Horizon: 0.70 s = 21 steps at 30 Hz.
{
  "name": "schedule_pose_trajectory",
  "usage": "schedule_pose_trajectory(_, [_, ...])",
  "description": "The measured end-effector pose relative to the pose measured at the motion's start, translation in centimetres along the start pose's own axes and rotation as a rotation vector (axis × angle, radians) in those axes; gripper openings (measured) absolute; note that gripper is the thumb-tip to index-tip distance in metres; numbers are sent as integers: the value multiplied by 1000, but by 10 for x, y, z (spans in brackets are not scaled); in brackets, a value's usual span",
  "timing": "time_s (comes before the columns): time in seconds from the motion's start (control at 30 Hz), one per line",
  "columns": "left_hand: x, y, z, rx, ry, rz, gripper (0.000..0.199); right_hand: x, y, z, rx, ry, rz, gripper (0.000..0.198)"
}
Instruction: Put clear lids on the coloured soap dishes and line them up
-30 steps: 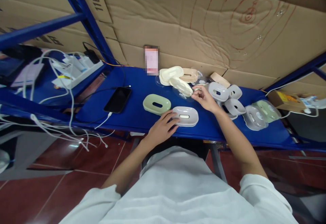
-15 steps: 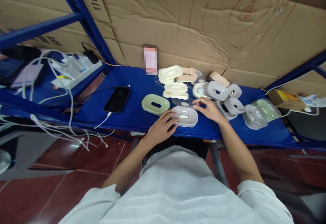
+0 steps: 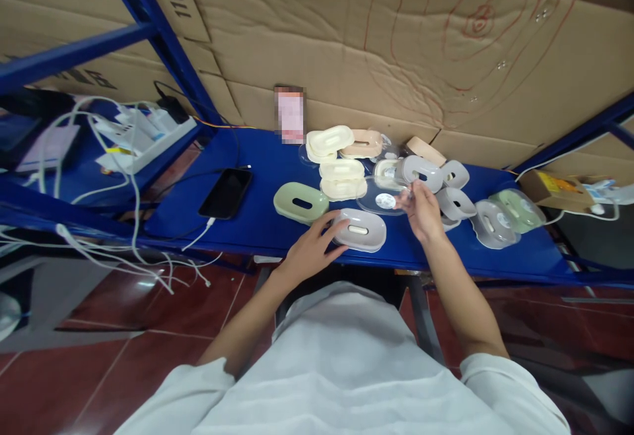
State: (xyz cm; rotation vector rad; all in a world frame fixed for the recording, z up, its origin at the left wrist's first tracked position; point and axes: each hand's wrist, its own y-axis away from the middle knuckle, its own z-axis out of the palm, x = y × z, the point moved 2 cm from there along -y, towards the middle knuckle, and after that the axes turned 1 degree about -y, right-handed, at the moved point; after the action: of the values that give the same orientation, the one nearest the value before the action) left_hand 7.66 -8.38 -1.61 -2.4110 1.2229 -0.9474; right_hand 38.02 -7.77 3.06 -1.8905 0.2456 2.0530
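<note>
My left hand [image 3: 317, 245] grips the left end of a grey oval soap dish [image 3: 370, 232], thumb at its near side and fingers over its far rim. The dish lies flat at the table's front and has a pale slotted insert in its middle. In my right hand [image 3: 422, 207] is the right end of a clear plastic lid [image 3: 369, 199] with a round white sticker, raised behind the grey dish. A green soap dish [image 3: 300, 202] with a dark slot lies just left of the grey one.
Cream trays [image 3: 341, 169] and a peach dish [image 3: 361, 143] lie at the back. Grey oval parts [image 3: 456, 204] are piled on the right, beyond them a lidded grey dish [image 3: 495, 225] and lidded green dish [image 3: 520, 209]. A phone [image 3: 225, 193] with a cable lies left; a power strip [image 3: 148, 141] stands farther left.
My right hand has closed on the clear lid and lifted it, shifting slightly right. The left hand stays on the grey soap dish.
</note>
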Motion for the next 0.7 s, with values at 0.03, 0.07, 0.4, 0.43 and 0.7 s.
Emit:
schedule_pose_trajectory(0.03, [0, 0, 0, -4, 1, 1, 63, 2, -2, -1, 23, -11, 8, 57])
schedule_pose_trajectory(0.07, [1, 0, 0, -5, -2, 2, 66, 4, -2, -1, 38, -18, 28, 57])
schedule_pose_trajectory(0.4, [1, -2, -1, -16, -55, 85, 64, 17, 39, 21, 5, 388, -226, 42])
schedule_pose_trajectory(0.43, [1, -2, -1, -19, -51, 80, 63, 13, 43, 20, -4, 468, -314, 42])
schedule_pose_trajectory(0.7, [-2, -2, -1, 20, 29, 65, 55, 12, 79, 23, -656, 923, -659, 74])
